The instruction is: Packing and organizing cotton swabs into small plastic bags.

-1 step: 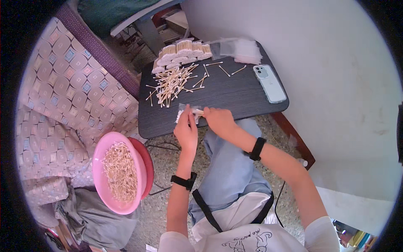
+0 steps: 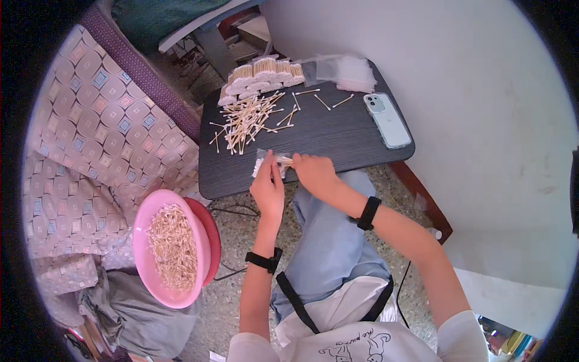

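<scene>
At the table's near edge, my left hand [image 2: 267, 190] is closed on a small clear plastic bag [image 2: 262, 152] with white swab tips inside. My right hand [image 2: 315, 175] pinches a bunch of cotton swabs [image 2: 287, 162], their sticks lying at the bag's right side. How far the bunch reaches into the bag is hidden by my fingers. Just beyond my hands, a loose heap of cotton swabs [image 2: 250, 120] is spread over the black table [image 2: 325, 136]. Behind the heap, filled bags of swabs [image 2: 264, 71] are stacked.
Flat clear bags [image 2: 353, 73] lie at the table's far right, with a phone [image 2: 389, 120] in front of them. A few single swabs [image 2: 342, 101] lie near these. Down to the left, a pink basin [image 2: 141, 241] holds many swabs. A white wall [image 2: 482, 120] borders the right side.
</scene>
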Demonstrator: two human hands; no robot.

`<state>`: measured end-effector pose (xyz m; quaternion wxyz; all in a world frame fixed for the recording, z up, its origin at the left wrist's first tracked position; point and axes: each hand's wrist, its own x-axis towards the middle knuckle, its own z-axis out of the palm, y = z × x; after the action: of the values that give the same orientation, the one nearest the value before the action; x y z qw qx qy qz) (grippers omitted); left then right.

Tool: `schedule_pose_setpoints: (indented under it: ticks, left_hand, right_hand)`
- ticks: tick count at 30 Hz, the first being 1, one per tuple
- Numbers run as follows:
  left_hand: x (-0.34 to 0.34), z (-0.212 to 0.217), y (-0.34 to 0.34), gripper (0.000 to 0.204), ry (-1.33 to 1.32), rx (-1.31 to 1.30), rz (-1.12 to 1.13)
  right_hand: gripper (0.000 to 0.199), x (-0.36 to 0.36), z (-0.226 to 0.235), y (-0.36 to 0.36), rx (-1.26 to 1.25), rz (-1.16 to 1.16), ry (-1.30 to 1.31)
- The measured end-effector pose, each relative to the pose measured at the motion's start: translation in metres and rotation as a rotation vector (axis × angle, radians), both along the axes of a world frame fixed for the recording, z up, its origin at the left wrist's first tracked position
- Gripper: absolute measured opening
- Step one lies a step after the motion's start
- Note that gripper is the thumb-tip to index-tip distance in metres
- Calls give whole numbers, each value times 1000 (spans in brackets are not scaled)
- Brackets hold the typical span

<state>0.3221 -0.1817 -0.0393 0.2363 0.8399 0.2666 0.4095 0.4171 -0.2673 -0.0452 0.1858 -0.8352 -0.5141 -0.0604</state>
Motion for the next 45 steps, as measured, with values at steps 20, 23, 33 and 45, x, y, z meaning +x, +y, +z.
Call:
schedule_pose_setpoints:
  ticks: [20, 23, 33, 45]
  left_hand:
    - [4, -18, 2, 36, 74, 157, -182]
    - [1, -20, 3, 42, 135, 132, -223]
    - [4, -20, 2, 26, 195, 167, -188]
    - [-6, -13, 17, 33, 120, 85, -327]
  right_hand:
    - [16, 11, -4, 22, -19, 57, -259]
    - [24, 6, -2, 22, -37, 4, -124]
    - [20, 13, 8, -4, -56, 117, 62]
    - [24, 22, 2, 2, 364, 207, 589]
